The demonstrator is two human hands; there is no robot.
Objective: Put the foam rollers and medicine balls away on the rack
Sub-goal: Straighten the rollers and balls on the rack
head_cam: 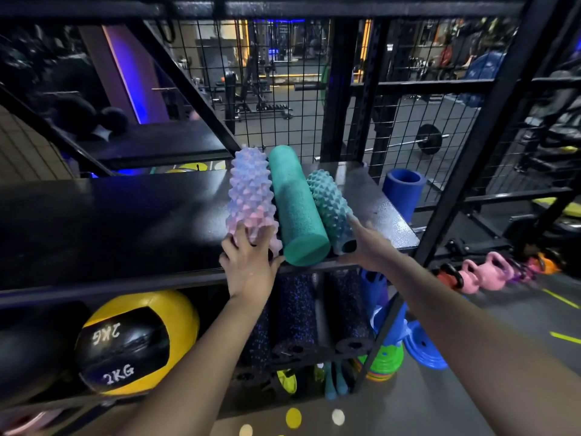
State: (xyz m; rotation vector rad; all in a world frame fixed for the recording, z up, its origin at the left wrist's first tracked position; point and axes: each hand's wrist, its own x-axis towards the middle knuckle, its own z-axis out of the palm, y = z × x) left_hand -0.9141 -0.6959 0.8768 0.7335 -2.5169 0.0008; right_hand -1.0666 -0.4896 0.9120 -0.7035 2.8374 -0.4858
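Observation:
Three foam rollers lie side by side on the black rack shelf [125, 221]: a spiky pink-lilac roller [250, 190], a smooth teal roller [295, 202] and a spiky teal roller [330, 206]. My left hand [248, 262] grips the near end of the pink-lilac roller, fingers curled over its spikes. My right hand [367, 243] holds the near end of the spiky teal roller, with straight fingers along its right side and the thumb under it. A yellow and black 2 kg medicine ball [135, 341] sits on the shelf below.
Dark speckled foam rollers [295, 316] lie on the lower shelf right of the ball. A blue roller [402, 190] stands behind the shelf's right end. Wire mesh [283, 89] backs the rack. Pink kettlebells [484, 272] and stacked cones [386, 357] sit on the floor at right.

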